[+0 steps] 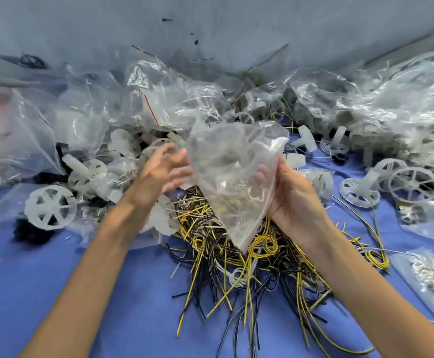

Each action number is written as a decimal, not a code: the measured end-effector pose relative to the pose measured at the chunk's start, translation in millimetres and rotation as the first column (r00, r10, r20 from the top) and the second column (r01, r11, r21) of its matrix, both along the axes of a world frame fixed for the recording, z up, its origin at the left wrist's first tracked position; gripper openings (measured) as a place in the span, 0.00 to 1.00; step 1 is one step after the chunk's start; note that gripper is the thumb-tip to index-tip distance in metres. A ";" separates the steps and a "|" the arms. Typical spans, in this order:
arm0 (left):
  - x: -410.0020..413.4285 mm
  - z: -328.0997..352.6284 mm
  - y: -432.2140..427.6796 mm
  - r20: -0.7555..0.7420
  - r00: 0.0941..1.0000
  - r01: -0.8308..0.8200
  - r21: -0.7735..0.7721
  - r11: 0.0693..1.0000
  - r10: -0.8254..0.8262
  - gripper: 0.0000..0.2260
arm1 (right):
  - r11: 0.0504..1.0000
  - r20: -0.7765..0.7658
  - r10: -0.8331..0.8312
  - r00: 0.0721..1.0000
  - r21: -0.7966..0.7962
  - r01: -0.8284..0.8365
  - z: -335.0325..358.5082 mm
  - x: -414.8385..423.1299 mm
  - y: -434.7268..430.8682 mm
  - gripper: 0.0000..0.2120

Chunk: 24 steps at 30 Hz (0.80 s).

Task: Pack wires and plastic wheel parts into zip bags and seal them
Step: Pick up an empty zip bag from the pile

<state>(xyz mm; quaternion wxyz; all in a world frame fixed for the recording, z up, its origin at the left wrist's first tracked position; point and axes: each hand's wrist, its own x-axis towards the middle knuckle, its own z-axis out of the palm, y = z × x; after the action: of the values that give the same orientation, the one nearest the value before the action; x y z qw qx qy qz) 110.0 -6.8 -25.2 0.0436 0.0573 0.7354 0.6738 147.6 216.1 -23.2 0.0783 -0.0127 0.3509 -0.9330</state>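
Far side: plain grey-blue wall [236, 19], matt, with a few small dark marks [166, 20] near its middle. Near side: desk with blue cloth-like covering [81, 280]. Lighting even, diffuse; shadows soft.

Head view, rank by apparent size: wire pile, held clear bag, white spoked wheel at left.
Largest: wire pile.
Then clear bag, though raised nearer the camera, so flattered.
Smallest: white spoked wheel.

Bare tabletop [102, 301] is left open at the near left. The centre is blocked by a tangled wire pile [239, 270]; the far side is walled off by heaped zip bags [159, 99] and plastic wheels [49, 206], the near right by filled bags [429, 275].
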 end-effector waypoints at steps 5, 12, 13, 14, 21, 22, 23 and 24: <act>-4.9 -9.1 8.5 -0.059 0.998 -0.041 -0.059 0.997 0.037 0.39 | 1.000 0.099 -0.008 0.995 0.025 0.005 0.6 -3.1 0.5 0.18; -6.2 -2.2 23.2 -0.178 0.983 0.036 -0.039 0.999 -0.042 0.10 | 0.978 0.151 -0.027 0.988 0.209 -0.005 2.0 -4.2 8.7 0.17; -5.0 -1.9 24.9 -0.232 0.973 -0.018 -0.007 1.000 0.016 0.07 | 0.965 0.163 -0.058 0.985 0.264 0.013 2.6 -4.3 12.4 0.19; -4.3 -1.6 25.1 -0.277 0.959 -0.059 0.029 0.998 0.065 0.06 | 0.952 0.158 -0.095 0.983 0.304 0.043 4.3 -3.9 16.0 0.20; 2.2 1.3 9.0 -0.519 0.837 -0.393 -0.350 0.850 0.173 0.20 | 0.745 -0.084 -0.364 0.927 0.571 0.345 0.2 -6.7 30.1 0.10; 4.1 1.1 8.6 -0.555 0.814 -0.459 -0.436 0.774 0.170 0.21 | 0.639 -0.177 -0.415 0.892 0.642 0.425 -0.4 -7.0 28.9 0.10; 5.7 0.8 8.7 -0.588 0.793 -0.511 -0.499 0.700 0.160 0.22 | 0.519 -0.271 -0.439 0.857 0.701 0.488 -1.3 -7.7 28.1 0.11; 7.6 0.2 9.6 -0.615 0.775 -0.551 -0.542 0.635 0.148 0.23 | 0.406 -0.349 -0.437 0.829 0.746 0.528 -2.8 -8.7 28.0 0.12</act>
<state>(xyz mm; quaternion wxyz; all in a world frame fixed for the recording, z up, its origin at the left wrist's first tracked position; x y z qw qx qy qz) 117.6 2.8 -25.0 -0.2739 0.0648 0.9119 0.2988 138.9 244.0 -26.0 -0.2145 0.0808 0.7329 -0.6405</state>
